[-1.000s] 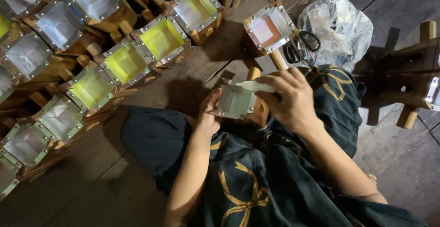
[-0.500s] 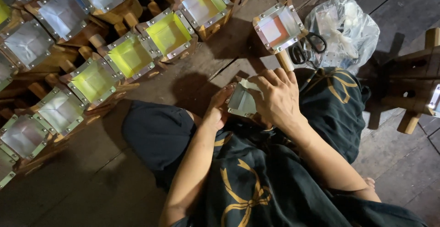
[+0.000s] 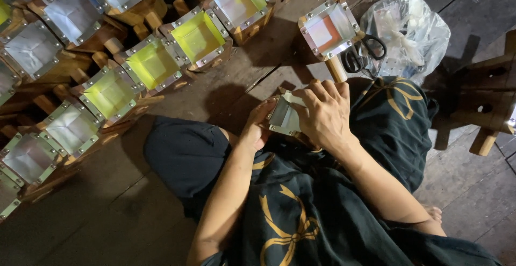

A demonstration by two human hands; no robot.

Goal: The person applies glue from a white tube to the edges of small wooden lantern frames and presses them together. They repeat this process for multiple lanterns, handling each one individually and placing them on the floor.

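Note:
I sit on a wooden floor with a small square wooden frame [image 3: 284, 116] with metal edges and a pale paper lining held over my lap. My left hand [image 3: 257, 127] grips its left side. My right hand [image 3: 324, 111] lies over its right side and top, fingers curled across the lining and pressing it in. Much of the frame is hidden under my right hand. Just beyond it stands a similar frame with a pinkish lining [image 3: 330, 29] on a short wooden handle.
Rows of similar frames with yellow [image 3: 199, 36] and white [image 3: 72, 12] linings fill the upper left. Black scissors [image 3: 361, 54] lie beside a clear plastic bag [image 3: 407, 32] at the upper right. A wooden stand [image 3: 486, 118] is at the right edge.
My right hand has slid from the frame's top edge down over its face, covering more of the lining. The frame has tilted slightly in my hands.

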